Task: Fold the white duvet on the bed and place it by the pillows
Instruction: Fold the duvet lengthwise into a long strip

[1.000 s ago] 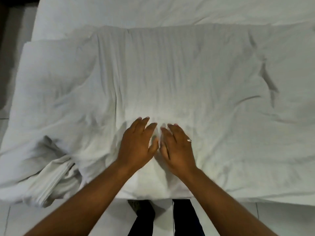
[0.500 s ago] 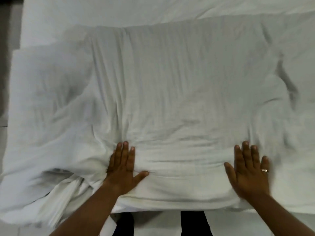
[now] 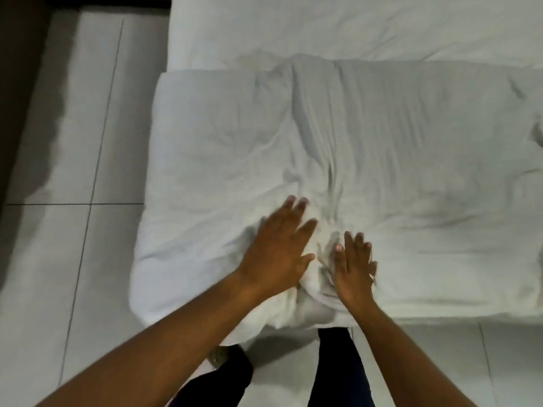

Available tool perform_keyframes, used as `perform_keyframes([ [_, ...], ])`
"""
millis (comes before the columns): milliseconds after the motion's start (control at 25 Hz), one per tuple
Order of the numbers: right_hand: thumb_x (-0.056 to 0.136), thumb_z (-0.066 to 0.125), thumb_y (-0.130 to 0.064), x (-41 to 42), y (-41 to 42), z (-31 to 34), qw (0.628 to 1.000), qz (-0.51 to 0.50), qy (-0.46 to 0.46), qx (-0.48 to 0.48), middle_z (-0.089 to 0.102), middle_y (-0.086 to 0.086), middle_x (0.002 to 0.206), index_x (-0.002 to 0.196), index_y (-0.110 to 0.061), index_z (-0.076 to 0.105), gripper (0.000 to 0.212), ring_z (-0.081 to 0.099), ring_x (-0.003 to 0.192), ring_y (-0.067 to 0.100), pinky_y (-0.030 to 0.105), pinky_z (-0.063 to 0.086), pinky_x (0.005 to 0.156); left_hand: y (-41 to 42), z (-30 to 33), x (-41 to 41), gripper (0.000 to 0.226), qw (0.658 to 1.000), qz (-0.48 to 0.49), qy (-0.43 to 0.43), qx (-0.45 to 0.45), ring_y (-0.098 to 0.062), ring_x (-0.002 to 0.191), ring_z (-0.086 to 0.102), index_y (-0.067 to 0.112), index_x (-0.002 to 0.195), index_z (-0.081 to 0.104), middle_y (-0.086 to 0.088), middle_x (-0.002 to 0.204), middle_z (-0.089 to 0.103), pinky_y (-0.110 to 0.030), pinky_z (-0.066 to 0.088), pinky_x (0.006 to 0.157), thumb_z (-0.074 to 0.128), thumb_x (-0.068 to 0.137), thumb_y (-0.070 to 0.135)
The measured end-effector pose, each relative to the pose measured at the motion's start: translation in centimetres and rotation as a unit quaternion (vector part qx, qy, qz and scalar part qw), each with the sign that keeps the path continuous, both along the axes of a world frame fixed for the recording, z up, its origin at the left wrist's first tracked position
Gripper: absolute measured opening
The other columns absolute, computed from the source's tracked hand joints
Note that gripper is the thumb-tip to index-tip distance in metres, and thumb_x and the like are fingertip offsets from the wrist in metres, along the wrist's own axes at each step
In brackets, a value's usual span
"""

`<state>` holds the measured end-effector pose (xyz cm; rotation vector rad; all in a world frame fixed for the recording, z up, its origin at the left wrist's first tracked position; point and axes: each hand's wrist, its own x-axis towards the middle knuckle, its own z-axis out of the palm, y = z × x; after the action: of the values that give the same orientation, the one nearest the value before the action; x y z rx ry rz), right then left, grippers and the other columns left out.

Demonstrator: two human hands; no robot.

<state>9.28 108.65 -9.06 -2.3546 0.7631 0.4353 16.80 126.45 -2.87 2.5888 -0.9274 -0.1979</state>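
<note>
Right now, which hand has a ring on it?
The right hand has the ring, a small band on a finger near its outer edge. The left hand, flat on the white duvet, shows bare fingers.

Pale tiled floor (image 3: 88, 171) beside white bed (image 3: 323, 30).

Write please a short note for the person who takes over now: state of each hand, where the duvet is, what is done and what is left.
Left hand: open, palm flat on the duvet near its front edge, holding nothing.
Right hand: open, set edge-on against the bunched cloth beside the left hand; a ring shows on one finger.
Duvet: lies as a thick folded pad across the near end of the bed, its near edge hanging slightly over the tiled floor. It runs out of view on the right.
Done: at least one fold, judging by the layered front edge.
Left: smooth out the creases, fold further if needed, then carry it to the pillows, which are not in view.
</note>
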Motion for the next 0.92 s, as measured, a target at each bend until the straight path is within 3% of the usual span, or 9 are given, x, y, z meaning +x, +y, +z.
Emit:
perform_keyframes([
  [120, 0.096, 0.014, -0.059, 1.0, 4.6, 0.0, 0.998, 0.060, 0.007, -0.034, 0.002, 0.004, 0.166, 0.156, -0.025, 0.015, 0.069, -0.006, 0.152, 0.024, 0.060, 0.003, 0.118, 8.2, 1.5, -2.0, 0.071, 0.996, 0.071, -0.025, 0.056, -0.039, 0.121, 0.054, 0.017, 0.116, 0.061, -0.016, 0.131, 0.057, -0.046, 0.046, 0.094, 0.056, 0.074, 0.073],
  [200, 0.100, 0.019, -0.054, 2.3, 5.7, -1.2, 0.993, 0.084, 0.044, -0.065, -0.006, 0.004, 0.166, 0.156, -0.021, 0.008, 0.067, -0.011, 0.152, 0.025, 0.066, 0.000, 0.116, 8.8, 0.9, -4.6, 0.078, 0.982, 0.041, 0.092, 0.157, -0.032, 0.087, 0.062, 0.017, 0.102, 0.064, -0.007, 0.098, 0.063, -0.040, 0.048, 0.071, 0.054, 0.062, 0.084],
  [240, 0.098, 0.016, -0.057, 2.9, 5.7, -1.8, 0.992, 0.083, 0.059, -0.069, -0.012, 0.002, 0.165, 0.156, -0.022, 0.003, 0.069, -0.016, 0.151, 0.023, 0.066, -0.006, 0.115, 8.3, 0.2, -5.8, 0.080, 0.967, 0.033, 0.157, 0.200, -0.029, 0.085, 0.062, 0.016, 0.107, 0.063, -0.005, 0.097, 0.063, -0.038, 0.049, 0.071, 0.055, 0.061, 0.082],
  [400, 0.086, -0.005, -0.073, 3.1, 5.4, -4.4, 0.989, 0.089, 0.037, -0.110, -0.026, -0.006, 0.159, 0.151, -0.029, -0.016, 0.079, -0.022, 0.149, 0.019, 0.060, -0.023, 0.108, 6.9, -2.9, -5.4, 0.069, 0.941, 0.079, 0.271, 0.187, -0.023, 0.115, 0.057, 0.021, 0.138, 0.039, -0.001, 0.130, 0.056, -0.034, 0.047, 0.098, 0.061, 0.077, 0.046],
  [640, 0.083, -0.001, -0.077, 3.2, 4.8, -5.5, 0.996, 0.058, 0.034, -0.065, -0.033, -0.014, 0.157, 0.141, -0.045, -0.030, 0.072, -0.032, 0.144, 0.009, 0.047, -0.037, 0.100, 6.5, -2.8, 0.1, 0.053, 0.941, 0.114, 0.302, 0.102, -0.022, 0.118, 0.058, 0.021, 0.134, 0.047, -0.001, 0.131, 0.061, -0.024, 0.044, 0.095, 0.050, 0.083, 0.006],
  [720, 0.083, 0.001, -0.078, 3.6, 4.8, -5.3, 0.995, 0.050, 0.046, -0.070, -0.034, -0.017, 0.155, 0.141, -0.046, -0.029, 0.073, -0.032, 0.143, 0.007, 0.048, -0.036, 0.102, 7.2, -3.0, 0.6, 0.041, 0.940, 0.050, 0.306, 0.141, -0.021, 0.114, 0.060, 0.018, 0.125, 0.055, -0.001, 0.124, 0.064, -0.026, 0.046, 0.094, 0.047, 0.087, 0.005],
  [800, 0.090, 0.013, -0.073, 3.7, 5.4, -4.3, 0.996, 0.017, 0.064, -0.056, -0.021, -0.016, 0.160, 0.152, -0.040, -0.012, 0.075, -0.021, 0.147, 0.008, 0.052, -0.026, 0.109, 9.8, -1.7, -0.7, 0.028, 0.936, -0.128, 0.287, 0.159, -0.020, 0.103, 0.065, 0.020, 0.118, 0.061, -0.002, 0.113, 0.067, -0.026, 0.049, 0.083, 0.055, 0.091, 0.014],
  [840, 0.093, 0.023, -0.068, 3.1, 6.5, -3.2, 0.998, -0.048, 0.044, -0.024, -0.007, -0.013, 0.163, 0.155, -0.034, 0.004, 0.073, -0.012, 0.150, 0.010, 0.053, -0.016, 0.115, 12.0, -1.0, -2.2, 0.021, 0.907, -0.242, 0.290, 0.184, -0.018, 0.084, 0.069, 0.025, 0.104, 0.067, 0.000, 0.096, 0.070, -0.024, 0.050, 0.067, 0.069, 0.083, 0.025],
  [920, 0.095, 0.040, -0.058, 0.2, 10.8, -0.3, 0.968, -0.240, -0.060, 0.040, 0.025, -0.002, 0.160, 0.149, -0.021, 0.036, 0.065, 0.015, 0.151, 0.018, 0.048, 0.013, 0.122, 16.8, 0.7, -4.2, 0.035, 0.848, -0.343, 0.298, 0.272, -0.010, 0.047, 0.062, 0.032, 0.076, 0.071, 0.007, 0.063, 0.064, -0.021, 0.044, 0.039, 0.089, 0.048, 0.044],
])
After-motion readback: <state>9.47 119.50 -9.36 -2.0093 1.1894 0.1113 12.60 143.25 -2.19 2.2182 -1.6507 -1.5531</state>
